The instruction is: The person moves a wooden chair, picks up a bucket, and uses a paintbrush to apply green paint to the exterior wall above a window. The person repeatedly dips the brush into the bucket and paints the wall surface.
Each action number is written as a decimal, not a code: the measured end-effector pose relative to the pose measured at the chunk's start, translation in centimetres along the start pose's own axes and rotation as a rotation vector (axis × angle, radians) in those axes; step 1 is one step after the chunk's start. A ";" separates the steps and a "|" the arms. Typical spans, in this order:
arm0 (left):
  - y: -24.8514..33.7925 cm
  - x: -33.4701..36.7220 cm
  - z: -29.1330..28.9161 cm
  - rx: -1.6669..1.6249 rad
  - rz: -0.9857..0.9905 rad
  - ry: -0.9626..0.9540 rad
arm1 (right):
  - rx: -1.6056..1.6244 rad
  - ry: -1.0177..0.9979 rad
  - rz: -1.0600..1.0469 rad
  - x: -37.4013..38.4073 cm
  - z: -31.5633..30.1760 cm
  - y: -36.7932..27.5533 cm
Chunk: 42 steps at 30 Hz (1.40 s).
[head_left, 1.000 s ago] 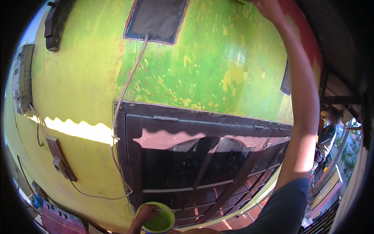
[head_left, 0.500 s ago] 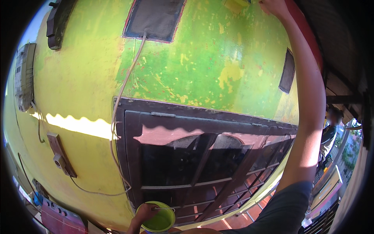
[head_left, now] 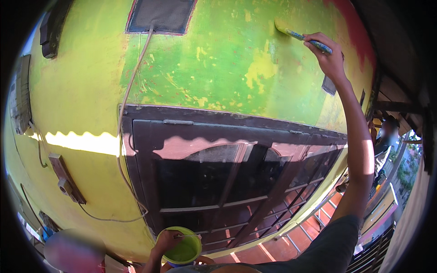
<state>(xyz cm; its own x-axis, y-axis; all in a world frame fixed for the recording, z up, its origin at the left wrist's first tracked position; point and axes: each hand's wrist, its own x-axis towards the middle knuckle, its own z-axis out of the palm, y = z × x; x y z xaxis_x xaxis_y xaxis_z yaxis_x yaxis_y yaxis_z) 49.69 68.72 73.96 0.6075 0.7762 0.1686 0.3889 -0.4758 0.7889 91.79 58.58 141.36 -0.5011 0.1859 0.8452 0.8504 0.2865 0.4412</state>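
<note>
High on the wall, my right hand [head_left: 328, 52] is closed around the handle of a paintbrush [head_left: 296, 34]. Its yellow-green bristles lie at the painted wall [head_left: 214, 68], where bright green is mottled with yellow patches. Down at the lower edge, my left hand [head_left: 169, 240] grips a yellow-green paint bucket [head_left: 196, 250] at its rim and wire handle. Light green paint shows inside the bucket. Fingers of the left hand are partly hidden behind the rim.
Below the green area is a dark brown window frame [head_left: 214, 119] with glass panes. A cable [head_left: 132, 86] hangs from a grey covered panel [head_left: 159, 16]. A wooden board with a socket [head_left: 66, 179] is at left. Another person [head_left: 384, 139] is at far right, under the roof.
My right hand has come down from the top edge, bringing the whole paintbrush into view on the wall. The view has shifted slightly; my left hand still holds the bucket.
</note>
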 end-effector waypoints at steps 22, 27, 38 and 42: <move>1.6 -0.8 2.4 -0.021 -0.054 0.092 | -0.393 0.606 -0.221 17.3 -3.9 11.1; 1.5 -0.8 2.3 0.005 -0.028 0.071 | -0.202 0.389 -0.160 12.1 -1.2 9.7; 2.6 0.2 1.7 -0.009 0.028 0.007 | 0.209 -0.330 0.197 -14.0 -0.8 -8.7; 4.0 0.6 1.6 -0.026 -0.012 -0.014 | 0.093 -0.448 0.277 -10.3 -1.0 -5.7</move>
<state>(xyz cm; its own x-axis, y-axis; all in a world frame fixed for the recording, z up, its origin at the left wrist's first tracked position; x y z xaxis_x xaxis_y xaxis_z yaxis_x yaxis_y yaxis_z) 52.73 66.62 76.22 0.6123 0.7760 0.1511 0.3783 -0.4554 0.8059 92.27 54.15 130.48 -0.2967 0.6434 0.7057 0.9529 0.2484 0.1742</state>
